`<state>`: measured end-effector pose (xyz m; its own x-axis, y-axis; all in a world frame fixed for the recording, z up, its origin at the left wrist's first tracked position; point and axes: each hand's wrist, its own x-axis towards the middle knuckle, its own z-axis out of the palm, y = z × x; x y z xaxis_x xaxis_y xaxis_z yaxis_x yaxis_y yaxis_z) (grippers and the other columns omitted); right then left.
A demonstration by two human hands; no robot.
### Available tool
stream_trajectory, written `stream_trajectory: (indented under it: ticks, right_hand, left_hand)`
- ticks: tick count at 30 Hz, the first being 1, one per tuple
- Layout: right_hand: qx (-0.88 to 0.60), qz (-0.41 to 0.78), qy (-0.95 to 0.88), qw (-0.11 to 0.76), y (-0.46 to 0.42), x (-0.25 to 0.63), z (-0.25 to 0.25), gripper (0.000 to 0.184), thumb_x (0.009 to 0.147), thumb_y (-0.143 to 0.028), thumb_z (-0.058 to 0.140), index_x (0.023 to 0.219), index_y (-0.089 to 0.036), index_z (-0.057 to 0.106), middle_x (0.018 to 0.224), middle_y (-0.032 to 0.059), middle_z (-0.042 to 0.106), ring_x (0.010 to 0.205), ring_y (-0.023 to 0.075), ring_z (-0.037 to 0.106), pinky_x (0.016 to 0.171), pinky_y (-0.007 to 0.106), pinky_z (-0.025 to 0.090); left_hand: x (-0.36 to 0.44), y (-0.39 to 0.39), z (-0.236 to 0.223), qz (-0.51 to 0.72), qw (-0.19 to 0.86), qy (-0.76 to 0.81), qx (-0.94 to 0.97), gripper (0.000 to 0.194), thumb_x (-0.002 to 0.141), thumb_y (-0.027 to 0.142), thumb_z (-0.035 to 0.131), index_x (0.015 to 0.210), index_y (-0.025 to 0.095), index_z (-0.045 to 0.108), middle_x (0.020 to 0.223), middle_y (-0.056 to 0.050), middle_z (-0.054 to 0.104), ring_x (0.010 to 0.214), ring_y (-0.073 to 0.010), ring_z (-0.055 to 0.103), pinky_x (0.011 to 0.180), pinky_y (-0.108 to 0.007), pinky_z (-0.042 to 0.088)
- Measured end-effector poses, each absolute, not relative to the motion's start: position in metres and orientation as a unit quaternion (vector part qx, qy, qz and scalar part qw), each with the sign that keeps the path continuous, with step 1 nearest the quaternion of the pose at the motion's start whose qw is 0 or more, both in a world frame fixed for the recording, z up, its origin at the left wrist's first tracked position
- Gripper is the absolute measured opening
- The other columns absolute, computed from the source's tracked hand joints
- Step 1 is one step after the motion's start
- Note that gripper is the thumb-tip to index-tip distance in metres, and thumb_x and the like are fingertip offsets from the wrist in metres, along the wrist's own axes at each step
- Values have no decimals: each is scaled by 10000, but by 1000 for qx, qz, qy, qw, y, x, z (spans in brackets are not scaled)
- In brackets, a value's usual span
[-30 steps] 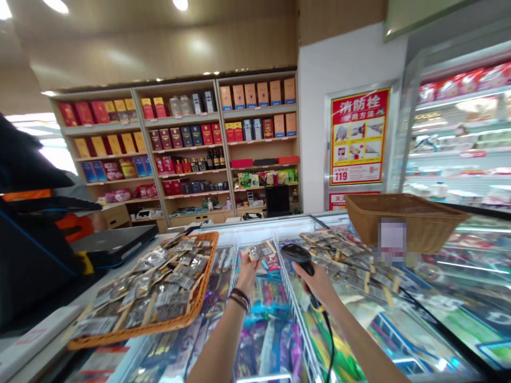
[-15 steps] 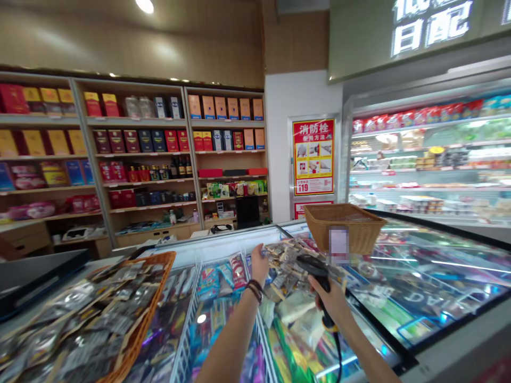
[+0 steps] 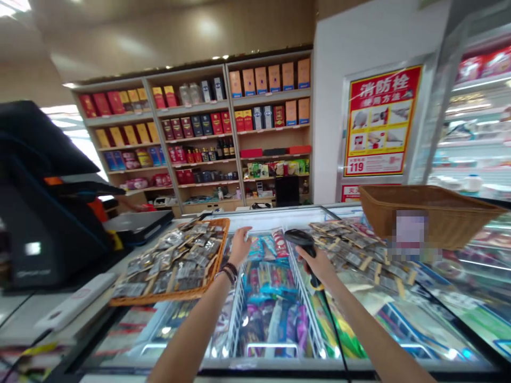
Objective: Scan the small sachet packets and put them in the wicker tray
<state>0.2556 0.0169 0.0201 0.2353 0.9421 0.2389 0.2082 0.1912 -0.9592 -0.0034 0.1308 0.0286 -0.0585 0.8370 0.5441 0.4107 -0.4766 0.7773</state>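
Note:
My right hand (image 3: 318, 261) is wrapped round the grip of a black barcode scanner (image 3: 300, 239), held over the glass-topped chest freezer; its cord (image 3: 333, 327) hangs down toward me. My left hand (image 3: 240, 246) reaches forward with its fingers apart and nothing visible in them. It hovers between an orange wicker tray (image 3: 222, 255) and the scanner. Small clear packets (image 3: 171, 256) with tan edges fill that tray. More such packets (image 3: 359, 250) lie loose in a spread to the right of the scanner.
Below my hands, a white wire basket (image 3: 236, 319) in the freezer holds colourful ice-cream packs (image 3: 275, 282). A brown wicker basket (image 3: 451, 229) stands at the right. A black checkout machine (image 3: 51, 213) is at the left, with shelves of boxed goods (image 3: 195, 127) behind.
The view has swung left. My left hand has moved left, away from the loose packets. My right hand still holds the scanner, now left of those packets, which lie more spread out.

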Motion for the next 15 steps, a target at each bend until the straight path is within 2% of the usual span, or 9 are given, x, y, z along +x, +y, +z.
stream_trajectory:
  ticks: [4,6,9,11,13,15]
  right_hand:
    - [-507,363,-542,564,30,217,26,541,682,-747,714,703,-228,564,572,11,649,357,123,514,369,265,395]
    - [-497,374,-547,560,32,205,27,548,670,-749,728,692,-227,562,559,13,642,358,126,515,370,268,397]
    - [-489,387,-548,558,32,194,23,553,654,-750,746,694,-225,574,588,24,661,360,127,519,357,270,387]
    - [-485,395,-541,563,31,193,19,560,635,-747,765,703,-222,583,631,32,683,361,126,520,347,273,383]
    - [-489,398,-531,566,30,195,15,563,628,-744,777,703,-219,587,635,33,689,359,125,515,349,274,387]
    - [-502,394,-522,566,30,199,13,559,643,-743,775,698,-219,589,577,22,666,355,125,505,356,270,392]
  left_hand:
    - [-69,112,66,454,28,588,669,407,816,86,564,1192,168,695,1259,-151,669,1246,-296,594,1147,-467,429]
    - [-97,101,77,390,-46,649,652,456,860,136,568,1309,152,642,1384,-179,622,1380,-326,502,1209,-504,348]
    - [-128,84,78,303,-101,737,595,627,904,340,625,1494,163,513,1638,-216,392,1563,-438,222,1224,-663,222]
    - [-142,75,72,261,-99,788,549,753,901,504,627,1558,181,450,1710,-237,243,1577,-520,93,1163,-778,186]
    - [-150,70,64,230,-84,819,520,804,907,605,579,1576,183,435,1708,-276,210,1556,-571,105,1101,-837,191]
    - [-152,68,58,204,-74,827,518,801,918,635,545,1575,186,446,1686,-306,243,1517,-591,220,1068,-852,217]
